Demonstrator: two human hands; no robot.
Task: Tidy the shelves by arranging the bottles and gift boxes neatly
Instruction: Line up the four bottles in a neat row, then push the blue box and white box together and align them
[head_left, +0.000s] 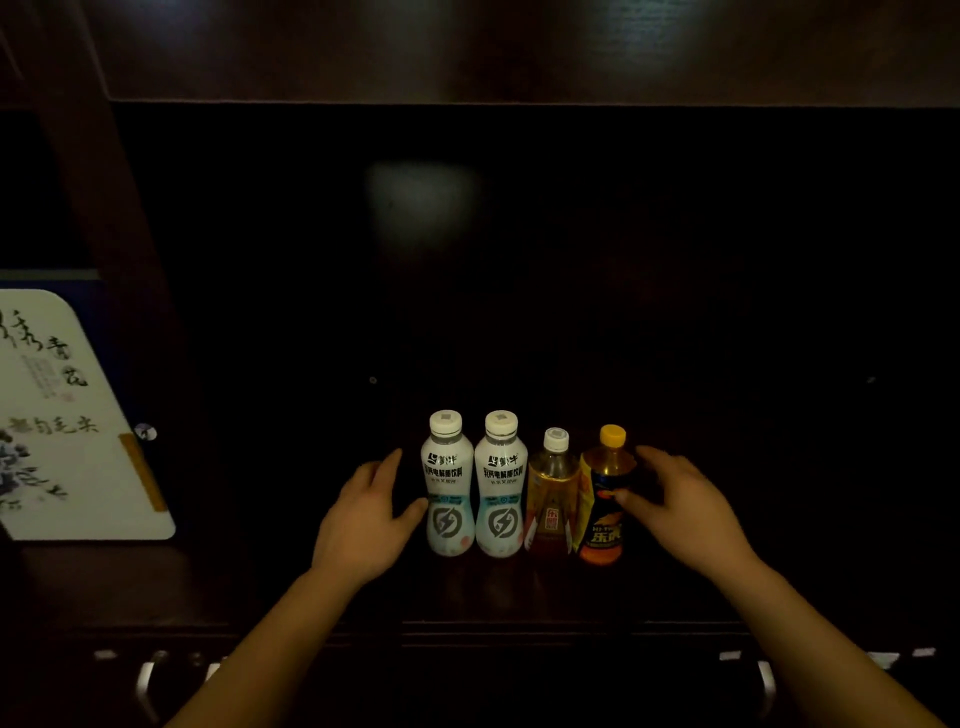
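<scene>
1. Head view: four bottles stand upright in a tight row on the dark shelf (519, 597).
2. Left hand (371, 519), grip released, thumb touching the left white electrolyte bottle (448, 486).
3. Right hand (685, 512), fingers spread, thumb against the yellow-capped bottle (605, 499), not clasping it.
4. Step appears to be squaring the row; next likely needs gentle inward pressure, then the gift box (67, 415) at left.

Dim, underexposed view: light reaches only the bottles (524, 488); behind them the shelf goes black, a faint blurred glare patch above.
</scene>
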